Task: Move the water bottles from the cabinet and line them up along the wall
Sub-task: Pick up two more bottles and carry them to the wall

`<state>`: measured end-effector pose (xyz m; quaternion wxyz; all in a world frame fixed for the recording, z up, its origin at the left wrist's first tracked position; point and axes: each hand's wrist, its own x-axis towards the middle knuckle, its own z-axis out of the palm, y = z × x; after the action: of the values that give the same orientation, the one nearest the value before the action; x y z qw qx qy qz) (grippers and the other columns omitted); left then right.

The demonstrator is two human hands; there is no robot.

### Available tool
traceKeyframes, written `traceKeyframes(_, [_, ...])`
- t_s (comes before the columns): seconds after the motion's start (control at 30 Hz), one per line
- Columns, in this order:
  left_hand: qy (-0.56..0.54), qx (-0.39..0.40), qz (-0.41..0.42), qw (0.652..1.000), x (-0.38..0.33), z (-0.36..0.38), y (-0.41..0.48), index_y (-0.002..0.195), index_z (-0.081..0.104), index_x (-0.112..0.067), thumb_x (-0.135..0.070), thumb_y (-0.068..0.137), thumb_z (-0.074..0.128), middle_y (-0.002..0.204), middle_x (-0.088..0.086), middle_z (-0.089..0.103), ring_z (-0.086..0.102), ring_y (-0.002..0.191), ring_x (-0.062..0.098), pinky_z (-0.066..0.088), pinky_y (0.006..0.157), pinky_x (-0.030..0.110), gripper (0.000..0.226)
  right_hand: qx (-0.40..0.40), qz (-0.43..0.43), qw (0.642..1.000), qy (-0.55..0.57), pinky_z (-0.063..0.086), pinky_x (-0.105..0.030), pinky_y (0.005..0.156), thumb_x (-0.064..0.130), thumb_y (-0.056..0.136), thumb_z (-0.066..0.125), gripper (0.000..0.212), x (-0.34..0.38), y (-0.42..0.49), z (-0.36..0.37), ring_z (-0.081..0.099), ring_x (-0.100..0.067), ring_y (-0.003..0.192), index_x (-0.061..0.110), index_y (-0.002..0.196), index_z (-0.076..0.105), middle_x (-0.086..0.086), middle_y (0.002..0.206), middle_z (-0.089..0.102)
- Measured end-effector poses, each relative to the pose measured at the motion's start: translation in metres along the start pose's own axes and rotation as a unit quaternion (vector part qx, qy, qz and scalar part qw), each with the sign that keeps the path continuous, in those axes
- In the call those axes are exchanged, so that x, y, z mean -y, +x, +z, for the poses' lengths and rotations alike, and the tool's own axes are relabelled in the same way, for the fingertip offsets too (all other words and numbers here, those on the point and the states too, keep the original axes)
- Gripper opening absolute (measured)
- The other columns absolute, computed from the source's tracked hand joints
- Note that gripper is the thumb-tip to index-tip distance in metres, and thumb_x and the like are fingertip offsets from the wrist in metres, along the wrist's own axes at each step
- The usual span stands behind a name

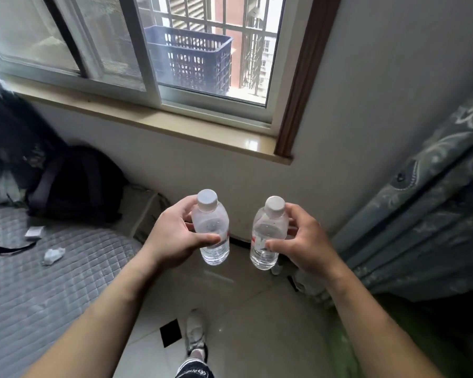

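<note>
Upright, caps up: left hand (172, 241) grips the left bottle (210, 227), right hand (309, 246) the right bottle (268, 233), facing the wall (202, 165); bed (52, 268) left, curtain (421, 214) right, maybe another bottle (275, 269) below.

Both bare forearms stretch forward, side by side and apart. The left hand (175, 238) grips the left bottle (212, 226), thumb across its front; the right hand (309, 241) grips the right bottle (265, 236) likewise.

Dark backpack (74, 184) on mattress (52, 274) — basket (194, 58) outside.
</note>
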<state>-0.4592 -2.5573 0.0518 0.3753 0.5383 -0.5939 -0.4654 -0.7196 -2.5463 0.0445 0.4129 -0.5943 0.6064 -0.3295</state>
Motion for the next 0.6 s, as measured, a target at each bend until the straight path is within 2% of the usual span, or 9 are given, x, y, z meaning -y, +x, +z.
traceKeyframes(0.17, [-0.002,0.039,-0.011,0.999,0.018,-0.009,0.066,0.116,0.063,-0.028,0.003,0.063,0.086,0.1,-0.005,0.075,0.073,0.087,0.015,0.055,0.078,0.026,0.066,-0.014,0.033,0.999,0.005,0.056,-0.038,0.089,0.027,0.053,0.08,0.072,-0.007,0.058,0.012,0.066,-0.004,0.097,0.036,0.12,0.056,0.01,0.104,0.071])
traceKeyframes(0.4, [0.013,0.102,-0.017,0.995,0.047,-0.025,0.168,0.111,0.06,-0.037,0.001,0.064,0.086,0.102,-0.014,0.073,0.07,0.09,0.005,0.05,0.075,0.014,0.066,-0.056,0.075,0.996,0.011,0.058,-0.036,0.083,0.01,0.061,0.084,0.065,-0.017,0.139,0.031,0.068,-0.004,0.088,0.031,0.117,0.057,0.009,0.099,0.071])
traceKeyframes(0.6, [0.046,0.133,-0.026,0.99,0.086,-0.024,0.238,0.11,0.06,-0.038,0.0,0.063,0.086,0.103,-0.016,0.07,0.068,0.091,0.004,0.051,0.08,0.017,0.066,-0.072,0.1,0.992,0.018,0.057,-0.029,0.082,0.006,0.061,0.083,0.067,-0.047,0.199,0.04,0.067,-0.006,0.09,0.029,0.118,0.057,0.01,0.101,0.069])
